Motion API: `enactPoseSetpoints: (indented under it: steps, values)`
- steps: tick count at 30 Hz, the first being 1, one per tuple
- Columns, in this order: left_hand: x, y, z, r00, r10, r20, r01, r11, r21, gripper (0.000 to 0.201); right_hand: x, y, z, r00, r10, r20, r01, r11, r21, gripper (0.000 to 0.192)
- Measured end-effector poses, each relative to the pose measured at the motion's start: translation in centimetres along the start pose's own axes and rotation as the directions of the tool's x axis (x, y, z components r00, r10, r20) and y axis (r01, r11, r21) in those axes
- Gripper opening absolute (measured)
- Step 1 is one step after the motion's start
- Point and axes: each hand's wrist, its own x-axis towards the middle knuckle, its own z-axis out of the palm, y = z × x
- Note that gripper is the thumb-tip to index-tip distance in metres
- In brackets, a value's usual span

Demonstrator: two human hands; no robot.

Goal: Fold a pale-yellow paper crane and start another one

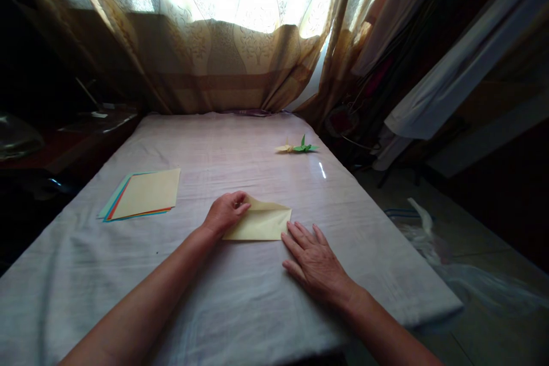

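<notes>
A pale yellow sheet of paper [259, 226], folded over into a rectangle, lies at the middle of the cloth-covered table. Its upper layer bulges up a little along the far side. My left hand [227, 210] pinches the paper's left far corner between thumb and fingers. Flat on the cloth, with fingers stretched out, my right hand [314, 260] rests at the paper's right near corner, its fingertips touching the edge.
A stack of coloured paper sheets [146, 194], pale yellow on top, lies to the left. Two folded paper cranes, one green [305, 146] and one cream [286, 148], stand at the far right. Curtains [257, 57] hang behind the table [206, 143]. Plastic bags [463, 280] lie on the floor at right.
</notes>
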Motion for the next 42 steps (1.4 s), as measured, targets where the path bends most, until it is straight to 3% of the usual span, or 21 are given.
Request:
enactPoseSetpoints:
  steps: [3, 6, 8, 10, 12, 14, 16, 18, 21, 26, 29, 31, 33, 35, 36, 38, 40, 42]
  values:
    - [-0.8, 0.2, -0.1, 0.998, -0.052, -0.040, 0.053, 0.998, 0.022, 0.020, 1.6, 0.5, 0.0, 0.999, 0.025, -0.046, -0.026, 0.999, -0.020, 0.049]
    - [-2.4, 0.1, -0.6, 0.995, -0.071, -0.072, 0.075, 0.996, 0.050, 0.046, 3.9, 1.1, -0.1, 0.996, 0.028, -0.083, -0.032, 0.999, -0.038, 0.047]
    - [-3.7, -0.1, -0.9, 0.995, -0.040, -0.097, 0.049, 0.994, 0.093, 0.053, 5.2, 1.3, -0.3, 0.991, 0.033, -0.129, -0.039, 0.998, -0.043, 0.046]
    - [-4.8, -0.6, -1.2, 0.987, -0.027, -0.161, 0.049, 0.989, 0.137, 0.046, 6.0, 1.2, -0.6, 0.972, 0.054, -0.231, -0.061, 0.998, -0.025, 0.045]
    - [-5.7, -1.1, -1.4, 0.958, -0.080, -0.277, 0.125, 0.980, 0.152, 0.034, 6.1, 0.7, -0.8, 0.929, 0.062, -0.365, -0.053, 0.998, 0.034, 0.037]
    - [-6.3, -1.4, -1.6, 0.910, -0.158, -0.384, 0.217, 0.969, 0.117, 0.026, 5.7, -0.6, -0.9, 0.880, 0.031, -0.474, 0.026, 0.993, 0.112, 0.027]
    - [-6.9, -1.3, -1.5, 0.880, -0.218, -0.423, 0.255, 0.966, 0.033, 0.024, 5.1, -2.3, -0.8, 0.863, -0.068, -0.500, 0.173, 0.971, 0.166, 0.023]
    - [-7.6, -0.8, -1.1, 0.887, -0.259, -0.382, 0.243, 0.966, -0.090, 0.028, 4.7, -4.1, -0.6, 0.866, -0.113, -0.488, 0.237, 0.951, 0.200, 0.024]
    - [-8.9, 0.6, -0.6, 0.934, -0.286, -0.214, 0.234, 0.943, -0.237, 0.034, 4.5, -5.4, 0.1, 0.887, -0.117, -0.448, 0.220, 0.957, 0.186, 0.032]
    - [-11.2, 2.5, -1.2, 0.971, -0.238, 0.012, 0.237, 0.960, -0.147, 0.039, 4.5, -4.2, 1.0, 0.902, -0.133, -0.410, 0.190, 0.977, 0.100, 0.014]
    - [-12.0, 3.2, -1.9, 0.992, -0.116, 0.059, 0.109, 0.989, 0.101, 0.029, 4.2, -3.4, 1.2, 0.901, -0.153, -0.406, 0.203, 0.976, 0.084, 0.013]
    - [-12.1, 3.8, -2.1, 0.997, 0.070, 0.039, -0.078, 0.955, 0.285, 0.021, 3.9, -3.4, 1.2, 0.907, -0.149, -0.394, 0.197, 0.977, 0.084, 0.013]
    - [-11.6, 4.6, -2.1, 0.948, 0.316, 0.034, -0.304, 0.867, 0.395, 0.014, 3.7, -3.5, 1.2, 0.915, -0.134, -0.382, 0.181, 0.979, 0.090, 0.015]
    - [-10.7, 5.0, -1.8, 0.853, 0.519, 0.055, -0.492, 0.765, 0.415, 0.011, 3.6, -3.6, 1.3, 0.919, -0.122, -0.374, 0.171, 0.980, 0.100, 0.018]
    - [-10.2, 4.9, -1.5, 0.823, 0.568, 0.031, -0.526, 0.739, 0.420, 0.013, 3.5, -3.6, 1.4, 0.920, -0.120, -0.373, 0.171, 0.979, 0.107, 0.019]
    - [-9.2, 4.3, -1.1, 0.796, 0.603, 0.045, -0.563, 0.712, 0.420, 0.015, 3.3, -3.5, 1.6, 0.914, -0.113, -0.389, 0.174, 0.977, 0.124, 0.020]
    - [-8.5, 3.2, -0.6, 0.813, 0.565, 0.140, -0.570, 0.723, 0.391, 0.005, 3.0, -3.3, 1.7, 0.904, -0.087, -0.419, 0.163, 0.975, 0.150, 0.019]
    - [-8.1, 2.0, -0.4, 0.829, 0.523, 0.198, -0.558, 0.755, 0.344, 0.011, 2.7, -3.2, 1.7, 0.896, -0.035, -0.443, 0.130, 0.974, 0.186, 0.018]
